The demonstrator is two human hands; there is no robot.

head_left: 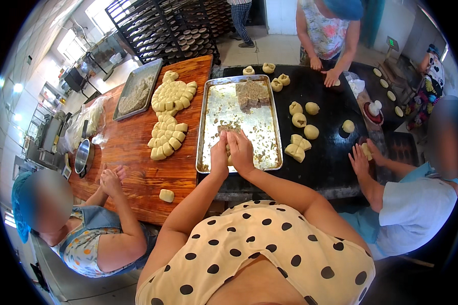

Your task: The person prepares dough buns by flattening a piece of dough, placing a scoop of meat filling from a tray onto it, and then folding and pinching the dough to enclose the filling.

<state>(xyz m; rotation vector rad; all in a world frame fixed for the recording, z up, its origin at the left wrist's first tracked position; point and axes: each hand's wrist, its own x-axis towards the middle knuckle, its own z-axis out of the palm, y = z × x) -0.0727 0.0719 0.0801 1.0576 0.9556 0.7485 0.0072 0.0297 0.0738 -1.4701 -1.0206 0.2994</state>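
Both my hands are over the near part of a shallow metal tray (263, 147) strewn with crumbs. My left hand (220, 156) and my right hand (240, 153) lean together, fingertips meeting, palms cupped. Right at the fingertips lies a small clump of brown crumbly filling (229, 128). Something pale shows in the gap between the palms, mostly hidden; I cannot tell its kind. A larger block of the same brown filling (253, 94) sits at the tray's far right.
Cut dough pieces (174, 96) cover part of the wooden table (132, 168) at left, beside a filling pan (137, 94) and a metal bowl (84, 156). Dough balls (311, 132) stand on the black tabletop (336, 112) at right. Co-workers handle dough left, right and opposite.
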